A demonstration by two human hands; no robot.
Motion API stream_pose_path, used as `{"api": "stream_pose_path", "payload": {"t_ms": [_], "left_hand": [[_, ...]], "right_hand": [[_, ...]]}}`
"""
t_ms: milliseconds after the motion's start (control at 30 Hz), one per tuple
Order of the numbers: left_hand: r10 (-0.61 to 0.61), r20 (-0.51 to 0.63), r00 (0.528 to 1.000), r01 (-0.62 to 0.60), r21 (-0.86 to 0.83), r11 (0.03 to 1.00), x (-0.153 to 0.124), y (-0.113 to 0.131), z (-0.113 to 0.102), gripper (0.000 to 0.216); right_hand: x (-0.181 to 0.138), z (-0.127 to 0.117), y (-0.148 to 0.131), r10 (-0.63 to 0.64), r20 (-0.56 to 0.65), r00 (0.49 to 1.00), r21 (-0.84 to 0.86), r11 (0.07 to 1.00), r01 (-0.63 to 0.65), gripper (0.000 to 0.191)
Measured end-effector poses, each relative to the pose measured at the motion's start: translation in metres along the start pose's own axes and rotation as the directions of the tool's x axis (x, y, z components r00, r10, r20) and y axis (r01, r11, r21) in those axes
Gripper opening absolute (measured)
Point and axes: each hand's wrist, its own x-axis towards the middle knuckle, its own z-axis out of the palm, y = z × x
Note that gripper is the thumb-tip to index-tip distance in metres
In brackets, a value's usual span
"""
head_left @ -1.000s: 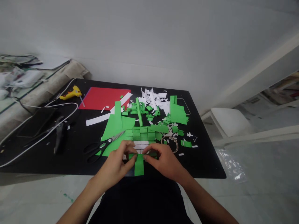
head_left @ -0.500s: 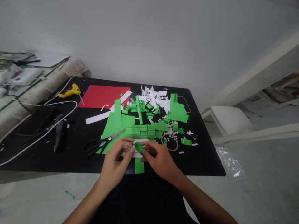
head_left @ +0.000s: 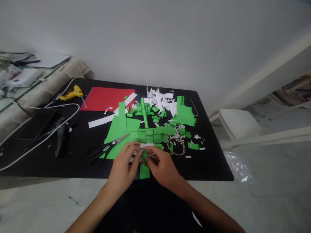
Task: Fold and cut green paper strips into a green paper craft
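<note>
Between my fingertips is a small folded piece of green paper point(head_left: 145, 156), partly covered by the fingers. My left hand point(head_left: 125, 163) pinches its left side, and my right hand point(head_left: 163, 165) grips it from the right. Below it a green paper strip point(head_left: 144, 172) lies at the table's front edge. Just beyond my hands sits a block of green folded paper pieces point(head_left: 146, 136) in rows. Black-handled scissors point(head_left: 107, 148) rest on a green sheet point(head_left: 132, 124) left of my left hand. A brown tape ring point(head_left: 184, 147) lies right of my right hand.
A red sheet point(head_left: 105, 98) and a yellow glue gun point(head_left: 73, 93) are at the back left of the black table point(head_left: 206, 161). White paper scraps point(head_left: 167, 103) and green pieces pile up behind. A white cable point(head_left: 70, 122) loops across the left. A white stool point(head_left: 239, 123) stands right.
The green piece between my fingers looks narrower and turned more edge-on. My hands have drawn slightly closer together around it. The view has shifted a little.
</note>
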Motion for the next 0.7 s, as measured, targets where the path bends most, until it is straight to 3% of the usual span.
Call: {"api": "stream_pose_path", "payload": {"t_ms": [500,700], "left_hand": [[-0.016,-0.017,1.000,0.017,0.036,0.999,0.0018,0.0021,0.0017,0.014],[0.054,-0.041,0.998,-0.050,0.086,0.995,0.0026,0.0019,0.0011,0.013]], "right_hand": [[-0.0009,0.0018,-0.0012,-0.040,-0.017,0.999,0.047,0.998,0.041,0.036],[-0.0026,0.0036,0.0000,-0.047,-0.045,0.998,0.006,0.999,0.047,0.033]]}}
